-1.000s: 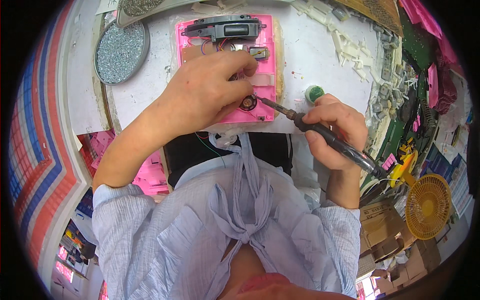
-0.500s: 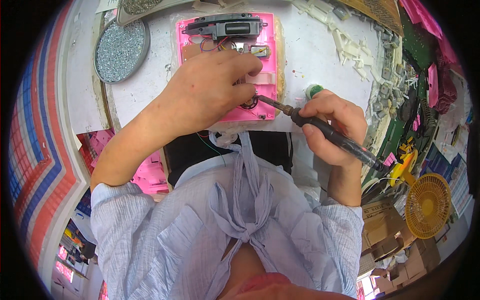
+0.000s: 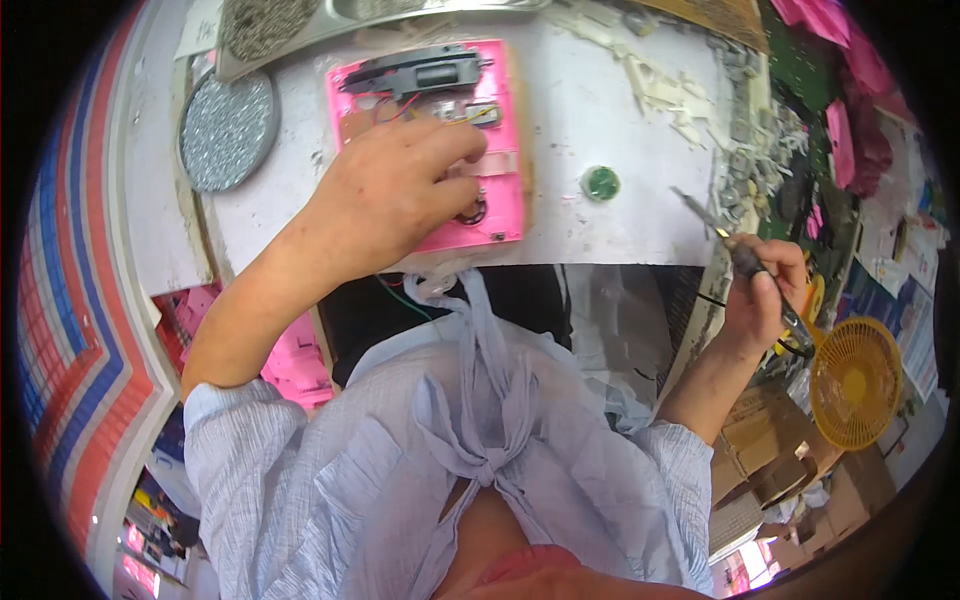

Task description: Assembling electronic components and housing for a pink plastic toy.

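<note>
A pink plastic housing [image 3: 508, 195] lies on the white table surface, with a long black module [image 3: 425, 74] and thin red and yellow wires fitted at its far end. My left hand [image 3: 395, 185] rests over it, fingers curled and closed near a round black component [image 3: 475, 212] at the near end. Whatever those fingers pinch is hidden beneath them. Off to the right, my right hand [image 3: 765, 305] grips a soldering iron [image 3: 743, 256] by its dark handle. The iron's tip points up and left, apart from the housing. Between them stands a small round container with green contents [image 3: 601, 183].
A round tray of small metal screws [image 3: 228, 130] sits at the left, and a metal tray [image 3: 330, 25] holds small parts behind. White plastic pieces [image 3: 660, 85] and grey parts [image 3: 745, 150] pile up at the right. A yellow fan [image 3: 855, 383] stands beyond my right arm.
My right hand has drawn the soldering iron away from the round component, to the right. The left hand keeps its place on the housing. The view has shifted slightly, uncovering the green container.
</note>
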The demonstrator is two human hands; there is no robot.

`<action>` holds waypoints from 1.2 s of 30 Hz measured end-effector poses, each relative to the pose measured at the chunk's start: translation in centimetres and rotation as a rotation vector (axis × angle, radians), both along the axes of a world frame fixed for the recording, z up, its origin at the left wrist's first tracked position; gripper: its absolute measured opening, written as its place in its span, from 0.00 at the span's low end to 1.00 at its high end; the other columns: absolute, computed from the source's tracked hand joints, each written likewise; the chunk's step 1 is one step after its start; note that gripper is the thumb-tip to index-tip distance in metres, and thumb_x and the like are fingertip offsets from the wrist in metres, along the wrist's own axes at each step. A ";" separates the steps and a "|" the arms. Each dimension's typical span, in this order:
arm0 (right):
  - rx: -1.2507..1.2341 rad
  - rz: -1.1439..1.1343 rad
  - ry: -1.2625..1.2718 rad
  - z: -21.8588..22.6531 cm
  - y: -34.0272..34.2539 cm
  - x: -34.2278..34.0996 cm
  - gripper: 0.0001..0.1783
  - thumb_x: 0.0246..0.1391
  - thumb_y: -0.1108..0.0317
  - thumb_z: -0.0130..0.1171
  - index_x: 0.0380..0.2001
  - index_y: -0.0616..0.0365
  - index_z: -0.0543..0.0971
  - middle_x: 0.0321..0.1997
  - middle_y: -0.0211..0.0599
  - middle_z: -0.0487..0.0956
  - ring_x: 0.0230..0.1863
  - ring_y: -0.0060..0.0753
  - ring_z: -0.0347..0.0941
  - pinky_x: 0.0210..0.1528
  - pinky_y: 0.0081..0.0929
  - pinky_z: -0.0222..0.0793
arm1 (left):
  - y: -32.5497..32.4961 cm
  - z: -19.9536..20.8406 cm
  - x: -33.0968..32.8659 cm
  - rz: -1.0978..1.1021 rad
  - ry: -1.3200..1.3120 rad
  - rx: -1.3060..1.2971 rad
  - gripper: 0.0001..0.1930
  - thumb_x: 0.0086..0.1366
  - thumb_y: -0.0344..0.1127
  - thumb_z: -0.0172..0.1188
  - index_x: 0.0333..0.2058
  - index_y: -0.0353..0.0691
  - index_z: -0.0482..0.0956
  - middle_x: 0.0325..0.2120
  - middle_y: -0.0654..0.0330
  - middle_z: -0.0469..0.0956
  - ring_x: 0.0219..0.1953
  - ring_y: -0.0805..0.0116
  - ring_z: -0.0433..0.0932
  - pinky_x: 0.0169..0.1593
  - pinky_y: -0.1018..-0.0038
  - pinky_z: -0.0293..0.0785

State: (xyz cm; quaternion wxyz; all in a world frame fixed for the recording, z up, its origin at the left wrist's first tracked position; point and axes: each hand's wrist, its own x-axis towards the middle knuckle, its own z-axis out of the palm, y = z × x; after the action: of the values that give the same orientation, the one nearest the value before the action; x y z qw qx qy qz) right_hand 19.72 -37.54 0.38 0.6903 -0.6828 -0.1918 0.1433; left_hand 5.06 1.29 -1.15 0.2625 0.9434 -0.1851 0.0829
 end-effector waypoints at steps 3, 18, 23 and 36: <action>0.119 -0.439 0.070 0.9 -3.3 0.1 0.16 0.57 0.68 0.61 0.45 0.66 0.76 0.34 0.39 0.79 0.34 0.29 0.77 0.56 0.41 0.78 | -0.1 -0.2 0.2 -0.002 -0.027 0.030 0.06 0.54 0.33 0.63 0.30 0.38 0.81 0.43 0.54 0.79 0.43 0.55 0.81 0.43 0.60 0.77; -0.137 -0.935 -0.234 2.1 -12.7 11.0 0.06 0.57 0.73 0.64 0.38 0.57 0.83 0.39 0.28 0.80 0.34 0.22 0.74 0.33 0.21 0.69 | 0.2 -1.3 -0.3 -0.003 -0.084 0.095 0.08 0.54 0.31 0.64 0.33 0.38 0.82 0.44 0.53 0.80 0.42 0.54 0.81 0.43 0.60 0.77; 0.031 -0.646 0.125 -1.2 -14.6 14.9 0.12 0.63 0.67 0.65 0.46 0.58 0.79 0.26 0.24 0.72 0.27 0.21 0.65 0.33 0.25 0.64 | 0.2 -0.8 -0.9 -0.006 -0.085 0.079 0.09 0.55 0.32 0.62 0.35 0.37 0.82 0.44 0.55 0.80 0.45 0.55 0.81 0.47 0.62 0.77; -0.246 -0.437 -0.036 -2.1 3.6 -1.3 0.10 0.56 0.77 0.66 0.42 0.62 0.81 0.33 0.33 0.79 0.31 0.24 0.71 0.34 0.24 0.70 | 0.1 -1.1 -2.8 0.129 -0.161 -0.069 0.20 0.48 0.25 0.71 0.44 0.41 0.85 0.38 0.57 0.78 0.35 0.58 0.78 0.34 0.65 0.73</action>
State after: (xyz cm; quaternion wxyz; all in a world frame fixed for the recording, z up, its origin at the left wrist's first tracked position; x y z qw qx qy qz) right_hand 18.45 -33.90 -1.73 0.6132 -0.7892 -0.0331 0.0009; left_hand 2.25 1.41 -2.21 0.2733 0.9340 -0.1414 0.1814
